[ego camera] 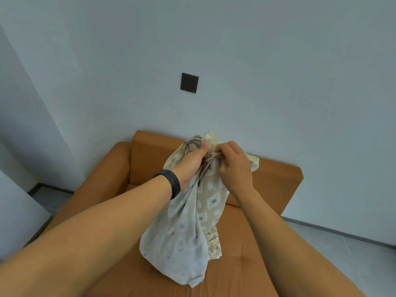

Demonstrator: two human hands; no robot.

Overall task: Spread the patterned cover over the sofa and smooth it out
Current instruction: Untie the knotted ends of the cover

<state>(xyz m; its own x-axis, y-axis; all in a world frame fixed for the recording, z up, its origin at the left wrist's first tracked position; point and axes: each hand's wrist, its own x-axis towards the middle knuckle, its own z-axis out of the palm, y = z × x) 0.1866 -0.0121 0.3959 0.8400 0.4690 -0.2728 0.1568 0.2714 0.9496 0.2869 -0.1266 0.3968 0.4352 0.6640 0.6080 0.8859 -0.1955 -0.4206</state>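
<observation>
The patterned cover [188, 228] is a beige cloth with squares and circles, bunched up and hanging in the air over the orange sofa [267, 189]. My left hand [192, 161], with a dark band on its wrist, grips the gathered top of the cloth from the left. My right hand [232, 163] pinches a twisted edge of the same bunch from the right. Both hands meet above the backrest. The cloth's pale underside faces me, and its lower end hangs close to the seat.
A pale wall stands behind the sofa with a dark socket plate [189, 82]. The sofa's left armrest [111, 168] lies beside a wall corner. Grey floor [342, 243] shows to the right of the sofa.
</observation>
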